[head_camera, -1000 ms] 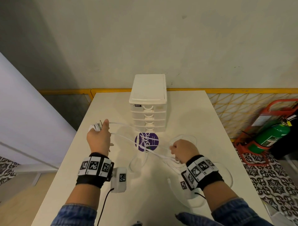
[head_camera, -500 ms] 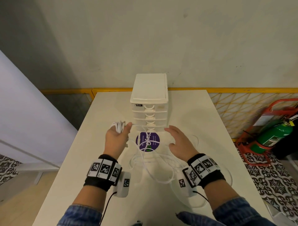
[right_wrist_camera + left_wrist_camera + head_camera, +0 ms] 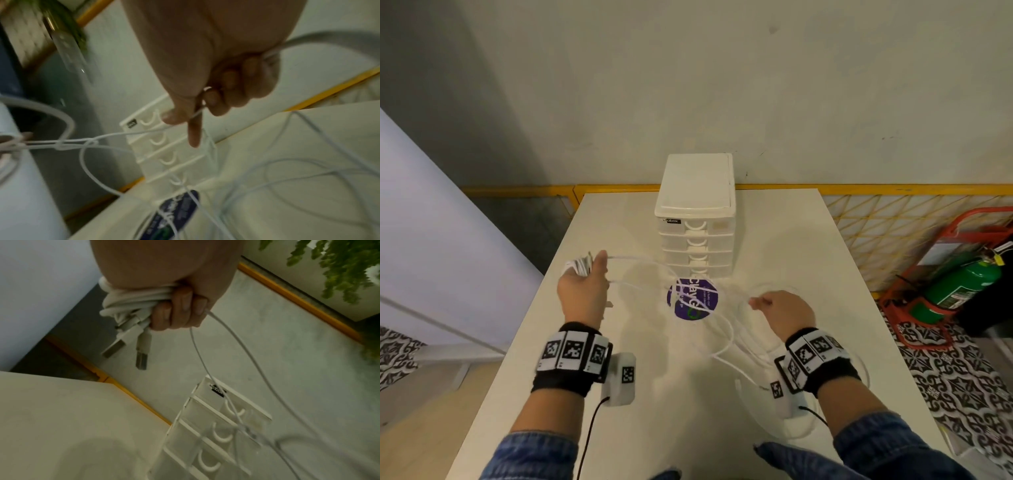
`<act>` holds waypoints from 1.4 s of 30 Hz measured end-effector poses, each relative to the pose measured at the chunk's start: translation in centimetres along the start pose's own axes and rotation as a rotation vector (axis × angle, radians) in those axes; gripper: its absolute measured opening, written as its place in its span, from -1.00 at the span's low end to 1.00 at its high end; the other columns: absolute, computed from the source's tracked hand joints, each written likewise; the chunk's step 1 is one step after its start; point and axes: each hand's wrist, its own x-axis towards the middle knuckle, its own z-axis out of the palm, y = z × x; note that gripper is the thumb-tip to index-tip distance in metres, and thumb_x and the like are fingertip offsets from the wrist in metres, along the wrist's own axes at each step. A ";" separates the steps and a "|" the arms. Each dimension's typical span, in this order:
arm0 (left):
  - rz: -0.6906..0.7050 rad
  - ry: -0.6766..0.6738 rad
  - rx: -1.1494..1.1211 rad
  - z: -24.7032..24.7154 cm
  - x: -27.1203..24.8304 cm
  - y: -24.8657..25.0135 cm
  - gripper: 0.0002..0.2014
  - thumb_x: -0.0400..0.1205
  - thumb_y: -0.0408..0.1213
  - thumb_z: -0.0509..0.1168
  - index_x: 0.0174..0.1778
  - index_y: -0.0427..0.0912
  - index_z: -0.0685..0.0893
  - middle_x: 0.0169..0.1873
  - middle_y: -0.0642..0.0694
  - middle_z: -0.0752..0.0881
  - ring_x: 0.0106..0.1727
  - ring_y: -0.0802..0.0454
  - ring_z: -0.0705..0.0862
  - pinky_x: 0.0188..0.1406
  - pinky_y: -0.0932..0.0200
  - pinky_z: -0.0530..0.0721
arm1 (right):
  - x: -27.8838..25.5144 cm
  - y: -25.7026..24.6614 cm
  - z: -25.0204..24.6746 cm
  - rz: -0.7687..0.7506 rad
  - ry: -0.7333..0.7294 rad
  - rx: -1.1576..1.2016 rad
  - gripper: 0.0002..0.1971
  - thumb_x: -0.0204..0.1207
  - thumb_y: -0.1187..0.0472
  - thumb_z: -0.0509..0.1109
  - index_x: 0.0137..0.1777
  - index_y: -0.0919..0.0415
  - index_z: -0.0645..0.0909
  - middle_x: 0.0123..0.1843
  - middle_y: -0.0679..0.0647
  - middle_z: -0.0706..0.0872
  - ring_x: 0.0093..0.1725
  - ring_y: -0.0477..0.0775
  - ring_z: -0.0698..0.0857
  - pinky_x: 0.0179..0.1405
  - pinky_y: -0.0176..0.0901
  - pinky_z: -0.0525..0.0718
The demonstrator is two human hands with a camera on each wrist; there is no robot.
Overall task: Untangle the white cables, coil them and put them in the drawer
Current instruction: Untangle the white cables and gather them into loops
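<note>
Both hands have drawn apart since half a second ago: from the head, the left hand [image 3: 582, 291] grips a coil [image 3: 579, 268] of thin white cable left of the plastic drawers [image 3: 695, 240], while the right hand [image 3: 784, 311] pinches a strand over loose cables [image 3: 722, 339] on the smooth table [image 3: 640, 428]. Left wrist: fingers [image 3: 179, 313] curl round the bundled coil [image 3: 131, 303], two metal plugs dangling. Right wrist, blurred: fingers [image 3: 236, 84] closed on a strand [image 3: 198, 112], a knot [image 3: 90, 143] beyond.

drawer unit [image 3: 695, 240] blocks ahead, loose cables [image 3: 722, 329] strewn between hands
</note>
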 end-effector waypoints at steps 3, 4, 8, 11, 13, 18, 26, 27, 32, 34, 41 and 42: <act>-0.002 -0.036 0.001 0.5 -0.3 0.2 -0.67 0.62 -0.02 0.33 0.00 -0.27 0.63 -0.32 -0.12 0.64 -0.38 0.04 0.60 -0.70 0.30 0.64 | 0.0 1.5 1.1 0.236 -0.171 -0.265 -0.59 0.64 -0.10 0.14 0.12 0.21 0.63 0.16 0.12 0.71 0.15 0.15 0.66 0.01 -0.13 0.52; 0.011 -0.076 0.020 1.0 -0.7 0.3 -0.66 0.62 -0.03 0.33 0.02 -0.29 0.63 -0.32 -0.12 0.64 -0.36 0.03 0.61 -0.67 0.29 0.65 | -0.2 1.4 1.4 0.252 -0.171 -0.345 -0.65 0.64 -0.01 0.13 0.17 0.20 0.60 0.22 0.11 0.68 0.21 0.14 0.63 0.10 -0.09 0.52; 0.086 -0.232 0.033 2.9 -2.7 0.7 -0.67 0.60 -0.09 0.38 -0.11 -0.36 0.65 -0.40 -0.15 0.64 -0.38 -0.06 0.60 -0.46 0.07 0.69 | -0.3 -0.8 0.8 -0.088 0.059 -0.052 -0.57 0.61 0.29 0.09 0.48 0.18 0.41 0.51 0.12 0.43 0.48 0.11 0.39 0.46 -0.07 0.32; 0.101 -0.276 0.003 3.9 -3.7 0.9 -0.59 0.57 -0.08 0.41 -0.11 -0.46 0.63 -0.48 -0.15 0.60 -0.46 -0.04 0.57 -0.42 0.00 0.68 | -1.4 -4.6 0.1 -0.366 -0.037 0.377 -0.63 0.64 0.11 0.24 0.43 0.11 0.51 0.42 0.04 0.57 0.40 0.01 0.51 0.35 -0.29 0.34; 0.101 -0.291 -0.013 4.2 -4.0 1.1 -0.56 0.56 -0.06 0.42 -0.06 -0.49 0.63 -0.50 -0.12 0.60 -0.48 -0.02 0.57 -0.57 0.13 0.64 | -2.2 -6.3 1.0 -0.406 -0.227 0.365 -0.64 0.55 -0.02 0.35 0.30 0.06 0.63 0.23 0.02 0.71 0.22 0.00 0.65 0.22 -0.27 0.48; 0.083 -0.181 -0.030 2.7 -2.6 1.4 -0.62 0.61 -0.10 0.37 -0.04 -0.45 0.65 -0.42 -0.14 0.62 -0.44 0.01 0.58 -0.70 0.36 0.55 | -1.4 -5.6 2.4 -0.355 -0.083 0.396 -0.74 0.62 0.12 0.27 0.01 0.21 0.76 -0.05 0.06 0.79 -0.04 0.03 0.70 -0.07 -0.26 0.45; -0.020 0.121 -0.093 -2.1 0.7 0.7 -0.65 0.63 -0.05 0.34 0.11 -0.29 0.61 -0.10 -0.17 0.68 -0.30 0.12 0.62 -0.74 0.50 0.50 | 0.8 4.0 0.8 0.169 0.172 0.197 -0.72 0.67 0.14 0.15 0.22 0.10 0.66 0.28 0.11 0.68 0.24 0.16 0.62 0.20 -0.12 0.51; -0.016 0.100 -0.089 -1.8 0.4 0.8 -0.63 0.63 -0.06 0.34 0.12 -0.33 0.62 -0.11 -0.17 0.69 -0.30 0.12 0.61 -0.74 0.49 0.50 | 0.8 4.3 0.9 0.195 0.116 0.100 -0.71 0.66 0.16 0.15 0.22 0.09 0.66 0.28 0.12 0.67 0.24 0.18 0.61 0.20 -0.10 0.54; 0.079 -0.165 -0.019 1.9 -2.7 1.3 -0.58 0.61 -0.09 0.36 0.10 -0.46 0.64 -0.36 -0.09 0.65 -0.40 0.05 0.61 -0.70 0.38 0.56 | 0.5 0.5 0.3 -0.072 0.231 -0.024 -0.56 0.55 0.32 0.17 0.43 0.09 0.50 0.48 0.16 0.43 0.46 0.18 0.36 0.43 -0.05 0.35; 0.100 -0.235 -0.024 3.0 -3.8 1.7 -0.57 0.59 -0.10 0.38 0.05 -0.50 0.63 -0.43 -0.07 0.63 -0.45 0.03 0.58 -0.70 0.36 0.54 | -0.1 -2.6 0.4 -0.378 0.281 0.194 -0.59 0.56 0.30 0.22 0.41 0.19 0.52 0.45 0.17 0.49 0.47 0.18 0.39 0.49 -0.08 0.28; 0.139 -0.243 -0.038 2.7 -3.8 2.6 -0.57 0.59 -0.08 0.39 -0.01 -0.50 0.64 -0.45 -0.14 0.61 -0.47 0.01 0.58 -0.68 0.33 0.56 | -1.2 -5.7 2.7 -0.561 0.055 0.183 -0.78 0.56 0.04 0.36 0.09 0.05 0.76 0.00 0.07 0.79 0.03 0.09 0.69 -0.06 -0.33 0.47; 0.133 -0.185 -0.034 1.9 -3.0 2.5 -0.59 0.60 -0.07 0.37 0.00 -0.46 0.66 -0.41 -0.13 0.62 -0.45 0.01 0.59 -0.71 0.35 0.54 | -1.0 -5.1 2.2 -0.494 0.125 0.252 -0.79 0.56 0.04 0.35 0.02 0.07 0.77 -0.04 0.06 0.80 -0.01 0.08 0.69 -0.10 -0.31 0.46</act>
